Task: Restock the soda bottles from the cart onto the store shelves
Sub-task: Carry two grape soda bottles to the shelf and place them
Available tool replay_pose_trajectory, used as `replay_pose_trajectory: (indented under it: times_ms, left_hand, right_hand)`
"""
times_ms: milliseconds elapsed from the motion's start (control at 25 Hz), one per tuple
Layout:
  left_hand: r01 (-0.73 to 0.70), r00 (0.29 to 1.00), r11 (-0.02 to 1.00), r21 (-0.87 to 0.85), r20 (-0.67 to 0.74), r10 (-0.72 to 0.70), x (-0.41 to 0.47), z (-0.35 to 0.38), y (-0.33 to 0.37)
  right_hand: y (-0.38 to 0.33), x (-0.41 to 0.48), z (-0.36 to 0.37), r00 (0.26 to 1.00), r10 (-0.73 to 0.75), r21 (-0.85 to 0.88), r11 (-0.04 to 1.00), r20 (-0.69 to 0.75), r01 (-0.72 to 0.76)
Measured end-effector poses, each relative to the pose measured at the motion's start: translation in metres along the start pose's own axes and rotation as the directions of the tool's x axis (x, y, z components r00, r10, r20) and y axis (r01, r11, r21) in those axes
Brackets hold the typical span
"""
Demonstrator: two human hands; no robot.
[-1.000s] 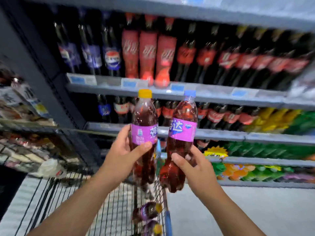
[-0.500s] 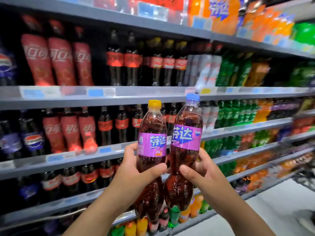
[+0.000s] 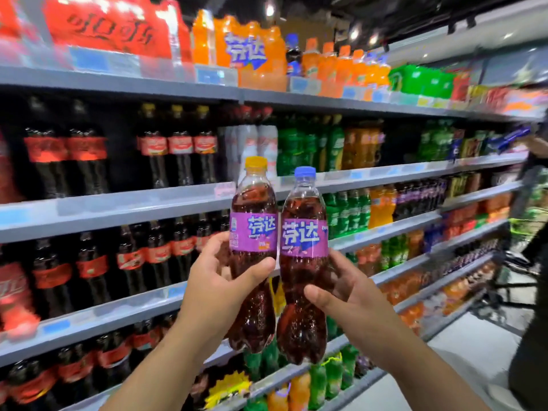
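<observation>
Long grey shelves stand in several tiers, running from the left away to the right. The floor at lower right is pale. Small bright lamps shine in the dark ceiling.

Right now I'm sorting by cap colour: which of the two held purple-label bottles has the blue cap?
The right-hand bottle, gripped by the right hand, has the blue cap, while the left-hand bottle in the left hand has a yellow cap.

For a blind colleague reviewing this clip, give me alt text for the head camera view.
The left hand grips a yellow-capped purple soda bottle and the right hand a blue-capped bottle, side by side before drink-filled store shelves.
</observation>
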State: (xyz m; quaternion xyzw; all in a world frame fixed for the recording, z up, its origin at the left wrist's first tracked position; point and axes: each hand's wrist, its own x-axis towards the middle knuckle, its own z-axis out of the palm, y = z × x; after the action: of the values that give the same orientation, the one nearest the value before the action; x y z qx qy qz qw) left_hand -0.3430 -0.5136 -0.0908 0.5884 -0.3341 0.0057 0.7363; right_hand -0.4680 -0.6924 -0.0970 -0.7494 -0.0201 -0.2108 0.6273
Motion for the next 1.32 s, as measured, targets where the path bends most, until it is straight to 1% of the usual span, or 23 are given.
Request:
replay_pose_trajectory:
  times_ms: [120,240,360,440,560,720,800,920,1120,1240,1320]
  left_hand:
    - [-0.031,0.999,0.993,0.118,0.014,0.030,0.017,0.052,-0.003]
    - [-0.104,0.994,0.971,0.216,-0.006,0.108,0.037,0.096,-0.007]
    - [-0.113,0.993,0.965,0.238,-0.012,0.119,0.067,0.133,-0.015]
    - [-0.091,0.996,0.973,0.213,-0.007,0.094,0.092,0.155,-0.028]
    - [-0.069,0.998,0.984,0.162,0.021,0.067,0.137,0.187,-0.055]
    - [-0.070,0.996,0.992,0.101,0.061,0.064,0.210,0.233,-0.102]
    - [-0.082,0.993,0.992,0.096,0.089,0.074,0.255,0.260,-0.126]
    - [-0.118,0.983,0.988,0.104,0.156,0.101,0.310,0.298,-0.151]
    - [-0.131,0.968,0.988,0.080,0.225,0.110,0.383,0.360,-0.185]
    - [-0.185,0.962,0.975,0.127,0.228,0.153,0.417,0.394,-0.203]
    - [-0.218,0.960,0.965,0.149,0.212,0.184,0.437,0.420,-0.214]
  right_hand:
    - [-0.001,0.013,-0.062,0.999,0.021,0.046,0.999,-0.027,-0.020]
    - [0.001,0.031,-0.114,0.993,0.080,0.174,0.983,-0.089,-0.064]
    - [0.008,0.048,-0.158,0.977,0.155,0.280,0.954,-0.144,-0.110]
    - [0.015,0.059,-0.183,0.973,0.167,0.304,0.946,-0.161,-0.113]
    - [0.029,0.084,-0.223,0.970,0.148,0.238,0.966,-0.193,-0.100]
    - [0.046,0.131,-0.281,0.965,0.109,0.091,0.992,-0.237,-0.089]
    - [0.052,0.163,-0.315,0.954,0.094,0.007,0.995,-0.285,-0.096]
    - [0.062,0.204,-0.363,0.932,0.032,-0.064,0.996,-0.360,-0.059]
    - [0.084,0.260,-0.447,0.868,-0.078,-0.156,0.988,-0.490,0.000]
    - [0.101,0.290,-0.499,0.855,-0.117,-0.183,0.983,-0.506,0.026]
    - [0.112,0.309,-0.534,0.853,-0.133,-0.170,0.984,-0.504,0.053]
